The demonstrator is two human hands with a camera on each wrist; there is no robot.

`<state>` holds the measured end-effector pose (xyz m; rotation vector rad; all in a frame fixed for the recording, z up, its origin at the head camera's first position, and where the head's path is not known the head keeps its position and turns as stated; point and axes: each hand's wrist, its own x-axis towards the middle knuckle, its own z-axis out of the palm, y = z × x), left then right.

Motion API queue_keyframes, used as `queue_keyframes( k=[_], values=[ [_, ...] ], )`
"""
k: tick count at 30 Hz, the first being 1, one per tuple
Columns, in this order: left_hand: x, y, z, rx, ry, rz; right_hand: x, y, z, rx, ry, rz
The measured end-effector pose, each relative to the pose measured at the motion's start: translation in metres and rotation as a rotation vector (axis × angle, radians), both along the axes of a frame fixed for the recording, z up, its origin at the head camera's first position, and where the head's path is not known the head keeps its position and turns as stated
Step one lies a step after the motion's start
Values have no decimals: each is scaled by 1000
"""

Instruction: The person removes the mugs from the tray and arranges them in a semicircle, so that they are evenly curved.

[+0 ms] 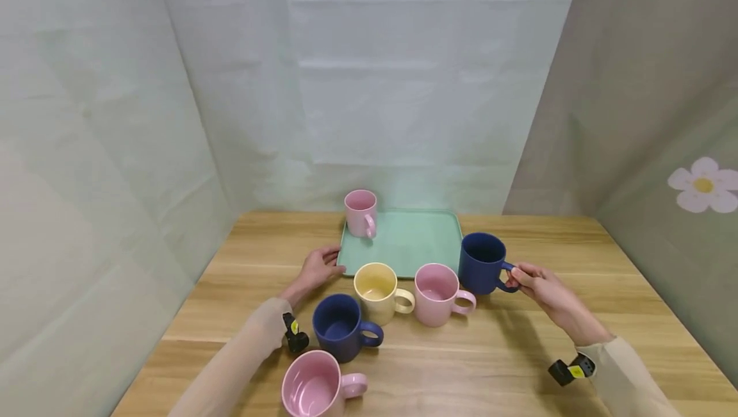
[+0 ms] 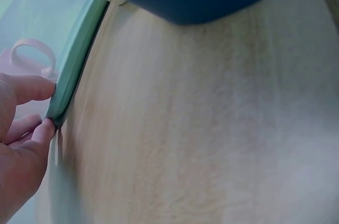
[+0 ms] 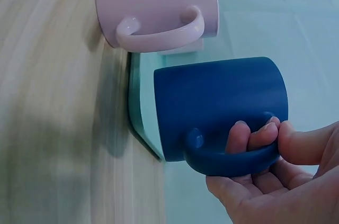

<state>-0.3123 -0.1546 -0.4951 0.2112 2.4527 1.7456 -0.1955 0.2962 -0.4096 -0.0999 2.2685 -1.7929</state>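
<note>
My right hand point(image 1: 544, 292) grips the handle of a dark blue mug point(image 1: 483, 263). In the right wrist view this mug point(image 3: 222, 102) is off the tabletop, near the tray's corner, with fingers through its handle. My left hand point(image 1: 317, 269) holds the front left corner of a mint green tray point(image 1: 415, 237), thumb on one side and fingers on the other; the left wrist view shows them at the tray's rim point(image 2: 79, 54). A pink mug point(image 1: 361, 215) stands on the tray's back left part. In front of the tray are a yellow mug point(image 1: 377, 292) and another pink mug point(image 1: 436, 295).
A second dark blue mug point(image 1: 340, 327) stands close by my left forearm. Nearer still is a third pink mug point(image 1: 314, 385) at the frame's bottom edge. The wooden table point(image 1: 461, 366) is bordered by pale cloth point(image 1: 392, 84) at the back and sides.
</note>
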Motion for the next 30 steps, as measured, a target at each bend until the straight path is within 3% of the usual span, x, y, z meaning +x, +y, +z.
queue_keyframes(
  k=[4, 20, 30],
  values=[
    [-5, 1, -1, 18, 5, 4, 7, 4, -1, -17, 14, -19],
    [-4, 4, -3, 4, 15, -10, 33, 18, -10, 16, -20, -44],
    [-4, 1, -1, -11, 3, -6, 50, 25, -20, -106, -50, 0]
  ],
)
